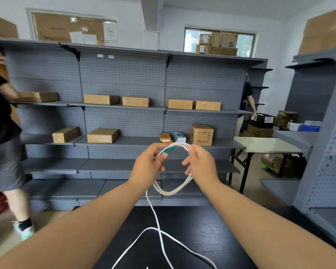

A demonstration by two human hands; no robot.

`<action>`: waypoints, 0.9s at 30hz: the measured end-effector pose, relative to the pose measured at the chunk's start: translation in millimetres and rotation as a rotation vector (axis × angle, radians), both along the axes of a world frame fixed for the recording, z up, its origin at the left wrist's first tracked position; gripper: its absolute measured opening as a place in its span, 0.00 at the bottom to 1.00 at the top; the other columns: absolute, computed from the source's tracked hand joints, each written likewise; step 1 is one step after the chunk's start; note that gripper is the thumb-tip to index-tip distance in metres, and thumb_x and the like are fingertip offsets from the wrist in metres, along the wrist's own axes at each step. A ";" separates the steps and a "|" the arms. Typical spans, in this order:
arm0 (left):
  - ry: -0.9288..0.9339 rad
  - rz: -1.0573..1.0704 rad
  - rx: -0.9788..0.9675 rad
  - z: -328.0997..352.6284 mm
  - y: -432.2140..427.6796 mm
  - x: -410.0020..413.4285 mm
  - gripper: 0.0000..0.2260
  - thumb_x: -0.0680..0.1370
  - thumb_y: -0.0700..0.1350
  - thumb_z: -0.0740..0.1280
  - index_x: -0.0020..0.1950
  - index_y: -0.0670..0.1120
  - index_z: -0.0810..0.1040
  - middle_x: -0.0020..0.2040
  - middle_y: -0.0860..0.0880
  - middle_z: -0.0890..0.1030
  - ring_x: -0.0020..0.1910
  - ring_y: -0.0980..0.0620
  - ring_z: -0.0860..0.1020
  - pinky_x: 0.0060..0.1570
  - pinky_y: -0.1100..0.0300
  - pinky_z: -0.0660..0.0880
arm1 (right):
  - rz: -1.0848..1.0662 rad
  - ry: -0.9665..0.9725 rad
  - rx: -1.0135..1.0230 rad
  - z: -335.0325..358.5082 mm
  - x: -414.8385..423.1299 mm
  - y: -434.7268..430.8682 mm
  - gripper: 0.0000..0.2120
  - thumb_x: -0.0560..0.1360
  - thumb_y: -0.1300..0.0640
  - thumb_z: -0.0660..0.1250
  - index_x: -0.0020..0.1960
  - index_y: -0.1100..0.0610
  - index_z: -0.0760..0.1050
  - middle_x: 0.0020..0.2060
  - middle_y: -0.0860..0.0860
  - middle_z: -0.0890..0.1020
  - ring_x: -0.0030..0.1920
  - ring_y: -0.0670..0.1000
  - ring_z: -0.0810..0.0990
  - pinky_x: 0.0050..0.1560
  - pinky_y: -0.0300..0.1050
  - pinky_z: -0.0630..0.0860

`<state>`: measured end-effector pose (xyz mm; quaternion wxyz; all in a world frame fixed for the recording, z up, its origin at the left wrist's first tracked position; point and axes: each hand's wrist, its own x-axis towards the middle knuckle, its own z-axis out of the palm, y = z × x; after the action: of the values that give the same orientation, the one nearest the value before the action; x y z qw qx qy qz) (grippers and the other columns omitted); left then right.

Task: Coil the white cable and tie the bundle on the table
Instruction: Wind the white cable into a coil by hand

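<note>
**Cable half-coiled, held in the air over the table**

- Thin white cable: several turns are gathered into an oval coil held up between both hands, above the far edge of the dark, wood-grain black table.
- A loose strand drops from the coil's lower left to the tabletop. There it crosses a wide slack loop, and the strands run off the bottom edge of the frame.
- The coil's sides pass behind the fingers of each hand. How many turns there are cannot be counted.
- Small green plug: sits at the top left of the coil, part-covered by the left fingers and too blurred for detail.
- Left hand: forearm reaches forward, back of the hand towards the camera. Thumb and forefinger pinch the coil just beside the plug.
- Right hand: mirrors the left, with the thumb on top of the coil's upper right. The fingers curl round the strands, and their tips point inward towards the left hand.
- Behind: grey metal pegboard shelving carrying taped brown cardboard boxes.
- At left, a person in a black top and grey shorts, motion-blurred and cut by the frame edge.
- At right, a second person in dark clothes, half hidden by the shelving end, near a pale folding table.
</note>
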<state>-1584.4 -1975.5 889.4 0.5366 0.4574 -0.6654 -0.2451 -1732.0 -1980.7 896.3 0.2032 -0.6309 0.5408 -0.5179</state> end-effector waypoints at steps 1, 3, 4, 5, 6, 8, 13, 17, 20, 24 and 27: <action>-0.018 0.014 -0.007 0.0 0.3 -0.3 0.13 0.79 0.42 0.62 0.47 0.62 0.72 0.39 0.52 0.78 0.24 0.62 0.73 0.28 0.73 0.69 | 0.006 -0.008 -0.002 -0.2 0.6 0.6 0.15 0.82 0.54 0.50 0.54 0.55 0.74 0.33 0.50 0.79 0.25 0.51 0.74 0.27 0.38 0.68; -0.056 0.036 -0.020 0.3 1.0 -0.7 0.12 0.79 0.42 0.61 0.48 0.61 0.71 0.39 0.52 0.78 0.24 0.63 0.73 0.28 0.74 0.68 | 0.009 -0.020 -0.018 -1.1 1.3 1.2 0.15 0.82 0.54 0.50 0.55 0.55 0.75 0.32 0.50 0.79 0.25 0.50 0.74 0.27 0.37 0.69; -0.067 0.047 -0.026 0.6 1.3 -0.6 0.10 0.80 0.43 0.60 0.49 0.60 0.71 0.40 0.52 0.78 0.24 0.63 0.73 0.28 0.74 0.68 | 0.009 -0.019 -0.031 -1.4 1.7 1.2 0.15 0.82 0.54 0.50 0.55 0.54 0.74 0.32 0.50 0.79 0.25 0.50 0.74 0.26 0.35 0.69; -0.075 0.060 -0.034 1.1 1.4 -0.3 0.09 0.80 0.43 0.60 0.51 0.59 0.71 0.39 0.52 0.78 0.25 0.63 0.73 0.29 0.74 0.68 | 0.013 -0.015 -0.046 -1.7 2.0 1.3 0.15 0.82 0.54 0.50 0.56 0.53 0.74 0.32 0.50 0.79 0.25 0.49 0.74 0.25 0.32 0.68; -0.083 0.073 -0.044 1.3 1.3 0.0 0.09 0.80 0.43 0.59 0.51 0.58 0.71 0.39 0.52 0.78 0.25 0.62 0.74 0.29 0.74 0.68 | 0.019 -0.011 -0.060 -1.9 2.3 1.5 0.14 0.82 0.54 0.50 0.56 0.53 0.74 0.32 0.50 0.79 0.25 0.49 0.74 0.23 0.30 0.67; -0.097 0.094 -0.060 1.6 0.6 0.4 0.08 0.80 0.44 0.59 0.52 0.58 0.70 0.39 0.51 0.78 0.26 0.59 0.74 0.27 0.74 0.68 | 0.029 -0.006 -0.078 -2.1 2.2 1.3 0.14 0.82 0.54 0.50 0.57 0.52 0.74 0.32 0.50 0.79 0.25 0.49 0.74 0.23 0.28 0.67; -0.073 0.141 -0.060 2.0 -0.3 -1.3 0.06 0.81 0.44 0.56 0.54 0.54 0.70 0.40 0.53 0.78 0.29 0.54 0.74 0.26 0.71 0.68 | 0.041 0.006 -0.097 -4.9 0.9 2.5 0.14 0.82 0.55 0.51 0.55 0.53 0.75 0.32 0.51 0.78 0.26 0.47 0.74 0.25 0.27 0.67; 0.007 0.156 -0.067 4.8 0.4 -2.1 0.07 0.81 0.42 0.56 0.51 0.53 0.69 0.41 0.50 0.79 0.26 0.56 0.73 0.24 0.69 0.67 | 0.050 -0.015 -0.110 -7.6 3.3 2.4 0.14 0.82 0.55 0.51 0.54 0.53 0.76 0.30 0.50 0.78 0.25 0.45 0.73 0.26 0.28 0.68; 0.039 0.167 -0.054 6.3 0.1 -1.6 0.07 0.80 0.41 0.57 0.49 0.53 0.70 0.40 0.51 0.80 0.23 0.60 0.72 0.25 0.70 0.68 | 0.047 -0.052 -0.100 -8.3 4.5 1.3 0.14 0.81 0.55 0.52 0.54 0.53 0.76 0.30 0.51 0.78 0.22 0.43 0.72 0.25 0.28 0.68; 0.084 0.172 -0.019 7.6 -1.8 -2.6 0.08 0.78 0.38 0.59 0.46 0.50 0.73 0.40 0.50 0.81 0.23 0.61 0.74 0.25 0.67 0.69 | 0.045 -0.097 -0.092 -9.0 6.5 1.2 0.15 0.81 0.55 0.51 0.55 0.54 0.77 0.31 0.52 0.78 0.24 0.46 0.72 0.24 0.28 0.67; 0.106 0.182 -0.019 7.5 -1.4 -2.9 0.08 0.78 0.37 0.58 0.47 0.49 0.72 0.39 0.50 0.80 0.25 0.56 0.73 0.25 0.70 0.69 | 0.048 -0.057 -0.101 -9.9 7.4 2.3 0.14 0.81 0.56 0.52 0.55 0.54 0.76 0.31 0.51 0.77 0.25 0.49 0.73 0.25 0.28 0.67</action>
<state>-1587.3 -1976.9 897.0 0.5952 0.4974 -0.5941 -0.2129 -1724.6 -1978.4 886.4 0.1991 -0.6381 0.4926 -0.5573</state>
